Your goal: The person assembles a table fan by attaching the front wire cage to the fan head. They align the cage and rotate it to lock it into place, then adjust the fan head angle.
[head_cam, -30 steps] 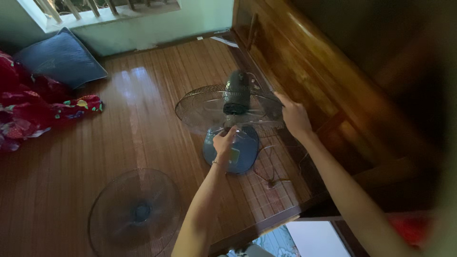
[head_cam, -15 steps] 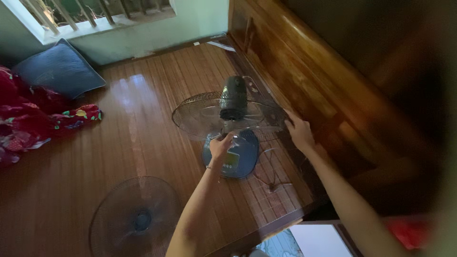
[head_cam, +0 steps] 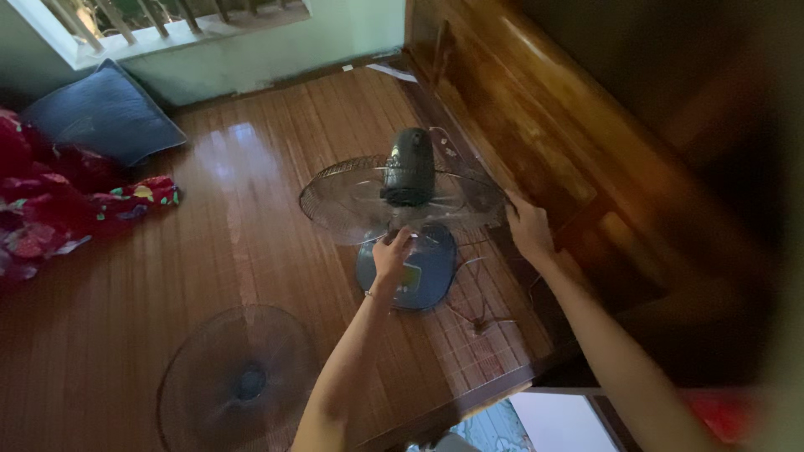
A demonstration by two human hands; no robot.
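Observation:
A standing fan (head_cam: pixel 408 177) with a dark motor housing and a blue round base (head_cam: pixel 435 276) stands on the wooden floor. Its wire rear grille (head_cam: pixel 343 201) and clear blades face my way, with no front cover on it. My left hand (head_cam: pixel 391 254) is closed around the hub at the centre of the blades, just below the motor. My right hand (head_cam: pixel 528 228) grips the right edge of the grille or a blade tip; I cannot tell which. The detached front grille (head_cam: pixel 239 377) lies flat on the floor at the lower left.
A tall wooden cabinet (head_cam: pixel 553 125) runs along the right, close to the fan. A blue cushion (head_cam: pixel 100 113) and red patterned fabric (head_cam: pixel 59 209) lie at the far left under a window. The fan's cord (head_cam: pixel 477 314) trails on the floor by the base.
My right hand slid lower along the fan's right rim. The fan head shifted slightly, and my left hand stayed at the hub. The camera moved a little.

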